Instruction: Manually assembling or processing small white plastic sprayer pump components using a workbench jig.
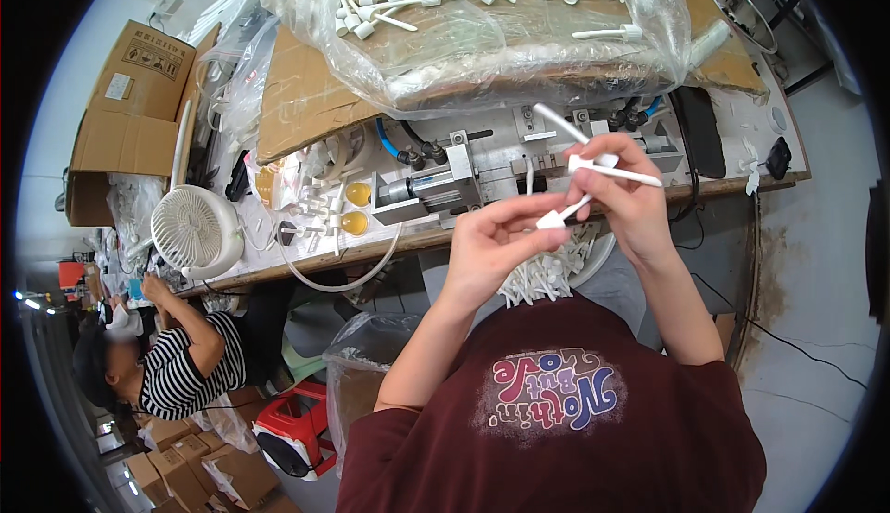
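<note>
My left hand (491,252) pinches a white plastic cap with a thin stem (552,220) between thumb and fingers, the stem pointing up to the right. Close beside it, my right hand (635,212) is closed on white stemmed caps (580,163). One of their stems sticks up to the upper left, and another lies across the fingers to the right. Below the hands, many similar white stemmed pieces (547,272) are heaped in a round white container, partly hidden by my shirt and left hand. Behind the hands stands a metal fixture with cylinders (426,193).
A clear plastic bag (501,45) on cardboard holds a heap of white stemmed caps. Left on the table are a white fan (195,226), yellow discs (356,223) and loose white parts (320,215). A co-worker in a striped shirt (185,365) sits at the far left.
</note>
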Available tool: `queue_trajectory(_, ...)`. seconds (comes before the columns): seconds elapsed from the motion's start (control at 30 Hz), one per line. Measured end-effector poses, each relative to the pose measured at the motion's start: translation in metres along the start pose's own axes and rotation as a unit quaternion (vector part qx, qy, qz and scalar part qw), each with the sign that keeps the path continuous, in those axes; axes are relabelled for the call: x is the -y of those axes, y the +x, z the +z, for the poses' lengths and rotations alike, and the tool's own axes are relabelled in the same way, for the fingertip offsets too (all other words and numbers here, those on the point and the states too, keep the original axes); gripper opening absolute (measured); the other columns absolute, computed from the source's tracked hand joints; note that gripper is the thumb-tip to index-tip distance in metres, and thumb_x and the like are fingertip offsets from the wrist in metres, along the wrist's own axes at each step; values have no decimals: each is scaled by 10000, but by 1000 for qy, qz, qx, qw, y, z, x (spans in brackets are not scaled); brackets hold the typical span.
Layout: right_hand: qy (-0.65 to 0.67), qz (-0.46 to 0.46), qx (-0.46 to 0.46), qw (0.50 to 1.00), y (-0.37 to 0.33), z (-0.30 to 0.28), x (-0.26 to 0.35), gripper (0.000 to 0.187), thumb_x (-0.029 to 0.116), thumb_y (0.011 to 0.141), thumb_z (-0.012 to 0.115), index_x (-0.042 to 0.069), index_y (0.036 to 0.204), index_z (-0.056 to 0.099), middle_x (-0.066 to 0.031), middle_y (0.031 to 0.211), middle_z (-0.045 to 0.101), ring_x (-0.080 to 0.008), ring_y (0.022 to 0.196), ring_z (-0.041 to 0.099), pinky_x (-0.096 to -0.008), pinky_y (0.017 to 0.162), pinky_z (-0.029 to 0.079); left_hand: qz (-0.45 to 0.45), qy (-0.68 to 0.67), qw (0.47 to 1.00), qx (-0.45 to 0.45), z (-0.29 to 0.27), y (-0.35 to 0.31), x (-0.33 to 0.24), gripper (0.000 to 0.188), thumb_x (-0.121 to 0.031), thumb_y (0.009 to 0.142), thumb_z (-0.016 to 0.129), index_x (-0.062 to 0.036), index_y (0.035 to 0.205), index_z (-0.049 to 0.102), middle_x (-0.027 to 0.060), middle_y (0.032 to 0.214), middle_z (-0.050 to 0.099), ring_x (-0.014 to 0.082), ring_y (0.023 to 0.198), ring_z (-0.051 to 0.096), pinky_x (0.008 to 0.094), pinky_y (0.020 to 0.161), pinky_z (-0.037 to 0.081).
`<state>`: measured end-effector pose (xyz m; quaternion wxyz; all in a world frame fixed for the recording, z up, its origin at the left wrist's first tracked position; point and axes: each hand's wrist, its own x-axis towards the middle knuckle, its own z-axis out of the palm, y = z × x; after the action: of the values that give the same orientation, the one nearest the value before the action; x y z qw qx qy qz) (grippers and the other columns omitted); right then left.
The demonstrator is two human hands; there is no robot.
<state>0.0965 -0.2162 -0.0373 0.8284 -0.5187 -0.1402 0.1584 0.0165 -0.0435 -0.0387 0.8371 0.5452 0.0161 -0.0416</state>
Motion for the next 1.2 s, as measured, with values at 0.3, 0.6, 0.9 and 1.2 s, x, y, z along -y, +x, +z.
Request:
queue_trajectory(0.3,-78,-7,-89,993,-7,-28,-1,165,-2,892,680,-36,1048,637,-91,801,662,-127,642,652,-233,558,522,274,529,798,-88,-12,1,37,293,-43,762,799,-9,1039,711,103,1131,675,193,818,708,286,707,597)
queue_trajectory(0.6,-81,161,-54,982,-25,-36,12,134,74,854,755,-26,885,670,-65,669,632,-56,401,505,-182,353,350,297,677,669,-76,-17,20,49,304,-142,729,792,-60,1015,733,48,1143,713,178,622,641,286,565,479)
queue_trajectory(0.9,-229,192,7,954,-16,-25,-7,225,188,766,847,19,788,701,24,642,621,-18,524,509,-191,460,350,253,459,852,-14,1,11,13,439,-142,647,885,-51,1043,719,78,960,708,203,826,695,321,712,556)
queue_trajectory(1.2,-169,229,34,958,-9,-5,9,200,123,773,828,28,765,652,7,594,601,-35,497,537,-207,434,378,275,431,860,-16,-4,1,14,327,-61,757,798,-2,1062,699,98,948,638,243,771,656,343,662,543)
